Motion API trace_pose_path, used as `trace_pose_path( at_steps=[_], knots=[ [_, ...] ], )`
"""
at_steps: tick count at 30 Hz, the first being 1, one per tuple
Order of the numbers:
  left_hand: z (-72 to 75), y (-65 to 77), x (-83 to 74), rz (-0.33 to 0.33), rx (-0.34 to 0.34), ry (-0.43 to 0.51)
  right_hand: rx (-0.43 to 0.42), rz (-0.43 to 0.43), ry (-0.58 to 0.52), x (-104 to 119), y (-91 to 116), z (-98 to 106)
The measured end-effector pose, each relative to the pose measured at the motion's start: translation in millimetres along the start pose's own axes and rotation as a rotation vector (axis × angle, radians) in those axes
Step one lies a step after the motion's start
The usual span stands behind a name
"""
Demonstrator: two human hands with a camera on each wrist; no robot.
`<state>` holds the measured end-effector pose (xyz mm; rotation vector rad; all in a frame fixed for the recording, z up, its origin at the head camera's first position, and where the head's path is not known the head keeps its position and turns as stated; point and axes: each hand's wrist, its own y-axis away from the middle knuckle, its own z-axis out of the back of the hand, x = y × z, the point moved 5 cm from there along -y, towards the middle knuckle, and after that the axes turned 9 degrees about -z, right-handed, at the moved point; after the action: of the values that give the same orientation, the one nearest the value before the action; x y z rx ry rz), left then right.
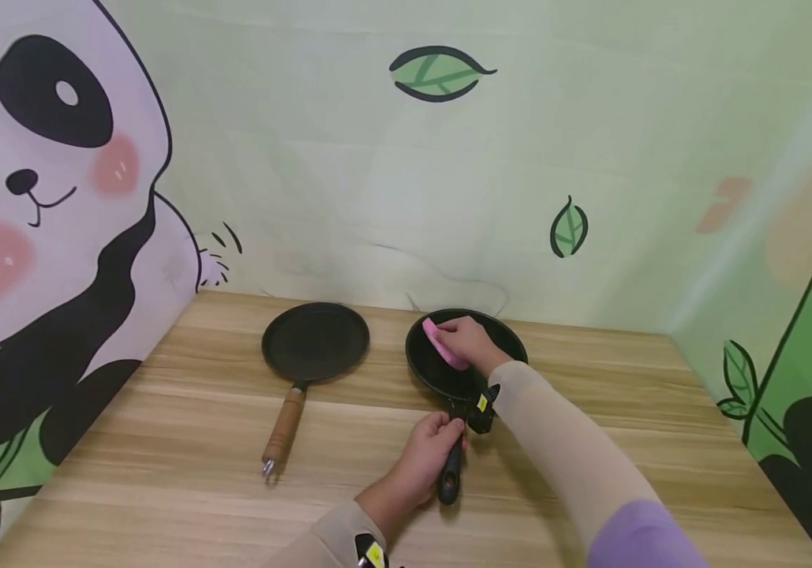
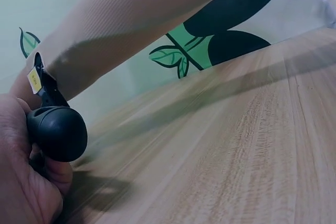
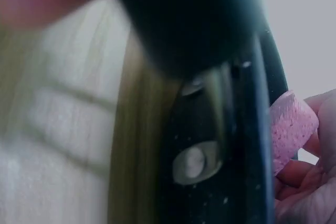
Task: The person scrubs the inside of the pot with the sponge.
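Observation:
My left hand point(image 1: 423, 457) grips the black handle point(image 1: 450, 477) of a deep black frying pan point(image 1: 423, 359) near its pan end. In the left wrist view the rounded handle end point(image 2: 59, 134) pokes out of the left hand point(image 2: 26, 166). Inside the pan, my right hand point(image 1: 473, 345) pinches a pink sponge point(image 1: 443, 345) against the inner surface. The right wrist view shows the porous sponge point(image 3: 293, 127) between the fingers of the right hand point(image 3: 312, 182), beside the dark pan wall, with a blurred dark shape across the top.
To the left lies a flat black pan point(image 1: 316, 341) with a wooden handle point(image 1: 283, 426) ending in a metal ring. Both pans are on a wood-grain table point(image 1: 185, 442). A printed backdrop point(image 1: 306, 158) with a panda and leaves stands behind and at both sides.

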<state>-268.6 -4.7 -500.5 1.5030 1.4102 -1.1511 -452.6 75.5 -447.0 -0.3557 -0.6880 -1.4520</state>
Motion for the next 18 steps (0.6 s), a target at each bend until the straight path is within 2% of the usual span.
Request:
trace_pose_path(
  at_steps=[10,18],
  knots=[
    [-0.4,-1.4,-0.3,0.022,0.029,0.005,0.082,0.034,0.028,5,5,-6],
    [1.6,-1.8,-1.6,0.036,0.035,-0.003,0.135,0.013,-0.010,7,10,-11]
  ],
)
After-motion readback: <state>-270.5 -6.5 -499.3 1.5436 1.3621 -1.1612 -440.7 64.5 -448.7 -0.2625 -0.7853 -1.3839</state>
